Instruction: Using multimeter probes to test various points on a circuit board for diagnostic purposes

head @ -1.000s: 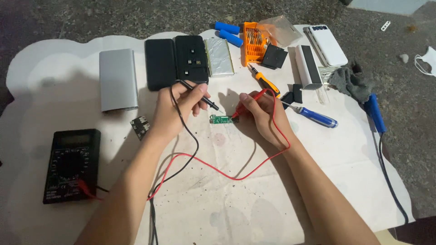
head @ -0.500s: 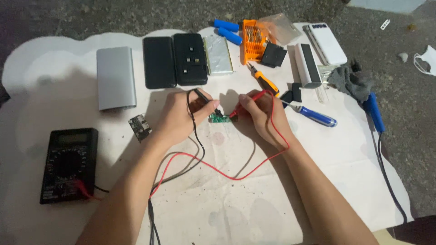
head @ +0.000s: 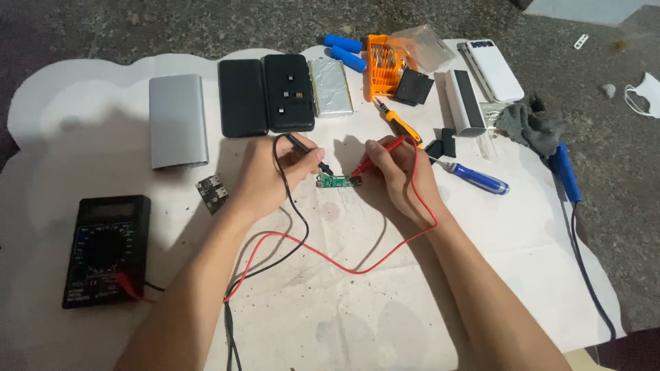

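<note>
Green board (head: 335, 182): small, narrow, rectangular, with tiny parts on top too small to make out. It lies flat on the white sheet (head: 481, 275), just below the two black cases (head: 267, 95), between both hands.

Left hand (head: 265, 175) closed around the black probe (head: 306, 151), tip down on the board's left end. Right hand (head: 395, 175) closed around the red probe (head: 378, 154), tip at the board's right end.

Against the frame half a second ago: hands and board sit at the same spot below the cases; the black probe now slants lower toward the board. Meter and tools have not shifted.

Black lead and red lead (head: 357, 264) loop across the sheet below the board and run left to the black meter (head: 103, 251), well left of the board. Sheet is paper-like, speckled with dirt, scalloped at the edge. Silver slab (head: 177, 120), smooth metal, lies left of the cases. Blue-handled screwdriver (head: 474, 180) lies right of the board; orange-handled one (head: 399, 125) up and right. Small dark board (head: 212, 192) lies left of the left hand.
</note>
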